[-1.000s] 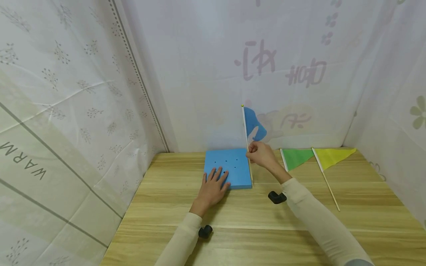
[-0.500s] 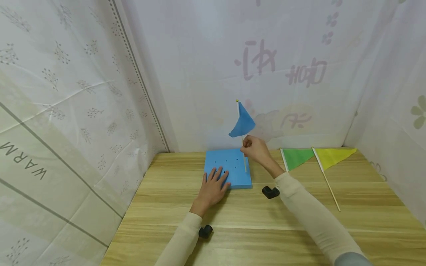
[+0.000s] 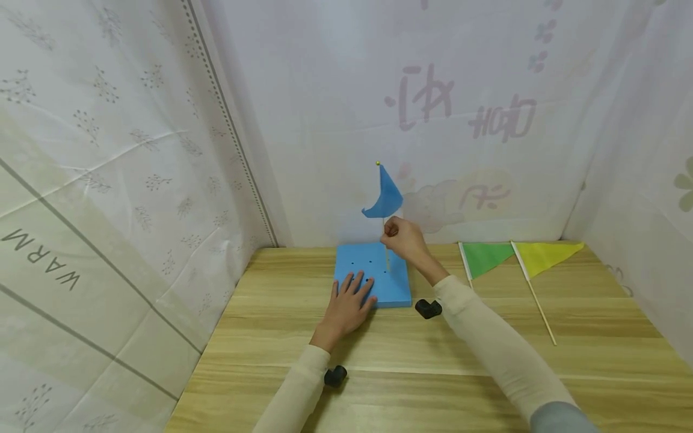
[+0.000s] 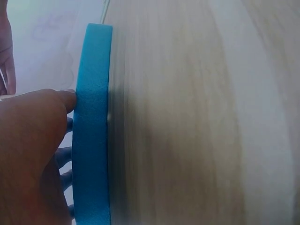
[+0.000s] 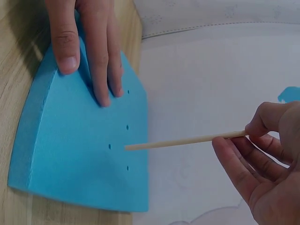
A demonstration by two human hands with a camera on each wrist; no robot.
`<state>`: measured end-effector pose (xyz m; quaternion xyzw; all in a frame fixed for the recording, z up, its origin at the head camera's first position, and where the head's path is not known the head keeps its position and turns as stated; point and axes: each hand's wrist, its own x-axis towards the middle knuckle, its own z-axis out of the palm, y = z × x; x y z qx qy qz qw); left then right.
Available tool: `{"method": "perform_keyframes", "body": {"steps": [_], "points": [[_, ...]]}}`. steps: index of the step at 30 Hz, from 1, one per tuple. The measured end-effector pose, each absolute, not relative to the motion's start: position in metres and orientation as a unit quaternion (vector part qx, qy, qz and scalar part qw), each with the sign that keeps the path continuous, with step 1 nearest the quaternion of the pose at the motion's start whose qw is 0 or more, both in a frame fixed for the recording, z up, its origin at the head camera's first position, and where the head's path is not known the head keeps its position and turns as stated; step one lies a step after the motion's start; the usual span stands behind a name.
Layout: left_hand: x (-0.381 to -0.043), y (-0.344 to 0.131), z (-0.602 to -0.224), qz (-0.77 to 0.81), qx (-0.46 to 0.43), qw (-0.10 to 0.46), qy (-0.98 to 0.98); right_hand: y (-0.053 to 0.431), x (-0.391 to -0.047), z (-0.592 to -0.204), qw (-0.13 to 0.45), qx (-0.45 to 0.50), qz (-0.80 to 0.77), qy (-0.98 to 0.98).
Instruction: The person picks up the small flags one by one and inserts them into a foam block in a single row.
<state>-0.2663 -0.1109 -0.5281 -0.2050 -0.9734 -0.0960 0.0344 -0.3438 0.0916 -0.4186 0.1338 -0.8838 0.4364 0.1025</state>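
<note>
A blue foam block [image 3: 395, 288] with several small holes lies on the wooden table. My left hand [image 3: 348, 308] rests on its front left part, fingers spread over the top; in the left wrist view the thumb lies at the block's edge. With thumb and fingertips, my right hand [image 3: 403, 240] pinches the thin wooden stick of a blue flag [image 3: 387, 198] and holds it nearly upright. The flag's cloth sags, and a small yellow bead tops the stick. In the right wrist view the stick's lower tip [image 5: 126, 147] points at the block, close to the holes.
A green flag [image 3: 487, 258] and a yellow flag [image 3: 544, 257] lie side by side on the table [image 3: 476, 361], right of the block. A patterned curtain [image 3: 325, 150] hangs behind the table's back edge, with more cloth on both sides.
The right hand has carried the blue flag leftward, from beside the block's right edge to over its holes. The left hand stays on the block.
</note>
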Motion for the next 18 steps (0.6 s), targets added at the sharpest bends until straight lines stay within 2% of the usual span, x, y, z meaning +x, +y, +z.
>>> {"method": "perform_keyframes", "body": {"steps": [18], "points": [[-0.268,-0.111,-0.528,-0.111,-0.211,0.04,-0.97,0.062,-0.359,-0.418,0.09,0.12,0.434,-0.888]]}}
